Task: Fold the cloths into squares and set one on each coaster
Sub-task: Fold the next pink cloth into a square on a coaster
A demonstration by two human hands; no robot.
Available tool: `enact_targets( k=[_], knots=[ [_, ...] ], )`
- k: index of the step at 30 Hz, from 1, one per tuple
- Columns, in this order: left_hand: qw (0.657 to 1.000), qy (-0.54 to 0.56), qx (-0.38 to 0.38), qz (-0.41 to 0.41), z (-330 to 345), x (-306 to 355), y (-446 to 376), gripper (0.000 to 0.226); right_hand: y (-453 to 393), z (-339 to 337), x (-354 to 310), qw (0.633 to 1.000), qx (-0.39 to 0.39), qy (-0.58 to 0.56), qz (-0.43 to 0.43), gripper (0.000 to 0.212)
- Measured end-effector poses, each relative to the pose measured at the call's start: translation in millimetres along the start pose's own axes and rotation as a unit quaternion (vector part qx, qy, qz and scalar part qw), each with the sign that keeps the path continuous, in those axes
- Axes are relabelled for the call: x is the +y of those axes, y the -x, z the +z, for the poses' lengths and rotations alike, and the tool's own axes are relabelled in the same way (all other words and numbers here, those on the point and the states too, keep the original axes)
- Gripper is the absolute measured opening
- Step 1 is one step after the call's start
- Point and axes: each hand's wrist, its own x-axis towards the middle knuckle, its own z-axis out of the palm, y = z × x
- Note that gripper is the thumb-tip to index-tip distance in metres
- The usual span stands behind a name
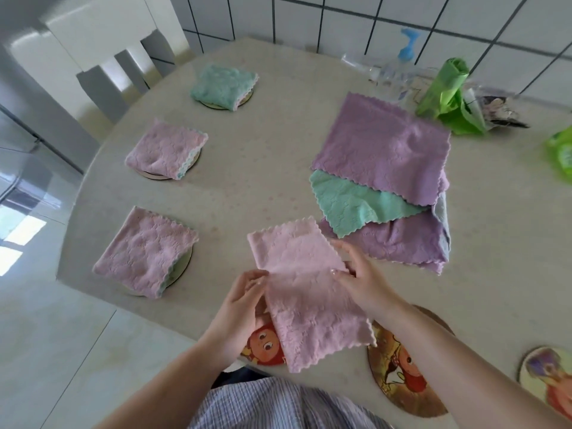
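Pink cloth (305, 289) at 6 o'clock: soft, light, floppy, prob. grippy. Left hand (240, 308) & right hand (360, 278) pinching opposite long edges; best held at corners.

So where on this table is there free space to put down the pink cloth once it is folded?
Bare table runs down the middle, between the three covered coasters on the left and the unfolded cloth pile. Two cartoon coasters near the front edge are uncovered. The far right corner is crowded with green bags.

fluffy, embossed microfibre in the pink cloth (306, 283) and purple cloth (383, 147); matt, speckled stone look to the counter (263, 156); glossy printed coaster (402, 376); crinkly green plastic bag (445, 94); shiny tiled wall (340, 23).
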Motion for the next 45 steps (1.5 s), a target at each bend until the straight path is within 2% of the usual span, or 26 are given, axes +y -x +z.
enact_targets(
  k=[4,7,10,14,17,19,22,25,27,30,33,37,39,42,45],
  knots=[
    [0.970,-0.206,-0.051,0.114,-6,11,-3,0.047,10,2,5,0.999,-0.028,0.020,-0.001,0.052],
    [0.949,-0.291,-0.055,0.105,-13,17,-12,0.055,14,9,9,0.999,-0.031,0.017,-0.010,0.054],
    [0.941,-0.325,-0.050,0.074,-20,8,-21,0.058,16,22,16,0.998,-0.056,0.020,0.027,0.057],
    [0.954,-0.290,-0.028,0.067,-25,-5,-18,0.051,25,28,29,0.998,-0.025,0.007,0.056,0.054],
    [0.969,-0.241,-0.028,0.055,-28,-13,-9,0.036,39,25,38,0.997,-0.017,0.009,0.068,0.040],
    [0.975,-0.218,-0.038,0.021,-32,-22,-4,0.034,48,26,44,0.997,-0.034,0.027,0.068,0.032],
    [0.975,-0.215,-0.054,-0.023,-39,-32,1,0.034,54,30,51,0.995,-0.045,0.030,0.088,0.032],
    [0.982,-0.168,-0.049,-0.069,-39,-34,0,0.038,53,32,54,0.986,-0.052,-0.034,0.152,0.037],
    [0.980,-0.175,-0.037,-0.089,-40,-33,-2,0.044,53,31,55,0.981,-0.059,-0.046,0.177,0.045],
    [0.977,-0.183,-0.046,-0.098,-40,-24,-5,0.046,51,27,51,0.978,-0.062,-0.085,0.181,0.035],
    [0.977,-0.195,-0.021,-0.079,-36,-9,-11,0.027,39,20,40,0.978,-0.039,-0.113,0.170,0.022],
    [0.986,-0.159,-0.006,-0.057,-23,17,-26,0.009,7,15,30,0.974,0.041,-0.126,0.181,0.024],
    [0.982,-0.180,-0.003,-0.055,-19,25,-40,0.021,-6,14,26,0.974,0.059,-0.113,0.187,0.024],
    [0.977,-0.202,0.029,-0.067,-14,29,-55,0.022,-22,13,30,0.973,0.062,-0.100,0.199,0.027],
    [0.966,-0.245,0.036,-0.077,-14,27,-61,0.024,-30,13,35,0.980,0.052,-0.039,0.186,0.033]
  ],
)
